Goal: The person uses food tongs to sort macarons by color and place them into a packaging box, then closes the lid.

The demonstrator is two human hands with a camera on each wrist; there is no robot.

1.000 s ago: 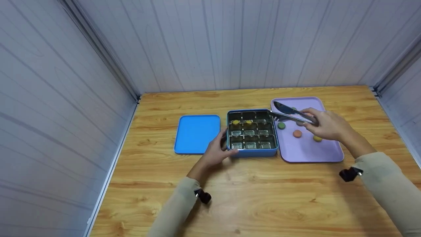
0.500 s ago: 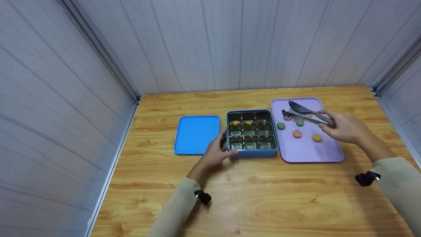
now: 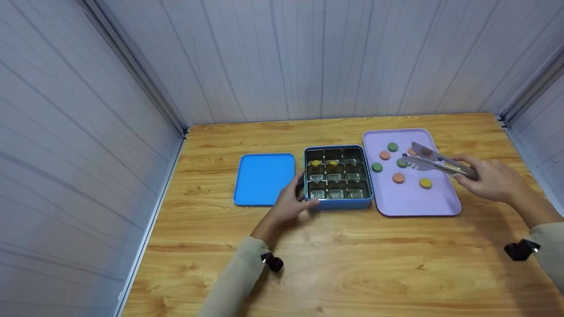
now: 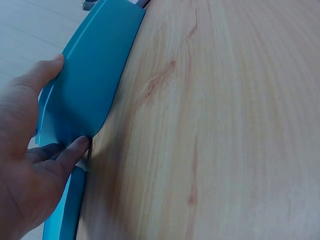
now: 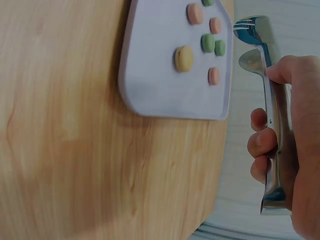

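A light wooden counter [image 3: 343, 259] with strong grain fills the near part of the scene, closed in on the left, far and right sides by pale grey panelled walls [image 3: 308, 57].

The right hand [image 3: 491, 180] has its fingers [image 5: 260, 147] curled round the handle end of a pair of metal tongs [image 3: 434, 163], gripping it. The tongs are held above the lilac tray [image 3: 434, 204], which lies on the right of the counter. Their long axis runs roughly left to right, slightly slanted, with the two spoon-shaped tips pointing left and a little far, over the far right part of the tray, and the handle end at the right in the hand. The tips stand slightly apart and hold nothing.

On the tray lie small round macarons [image 3: 398, 178], in green, orange and yellow, scattered apart.

The left hand [image 3: 288, 204] rests against the near left corner of the blue tin [image 3: 339, 203], thumb and fingers [image 4: 75, 150] pressed to its wall. The tin sits just left of the tray; two yellow pieces lie in its compartments on the far left. A blue lid [image 3: 264, 178] lies flat just left of the tin.
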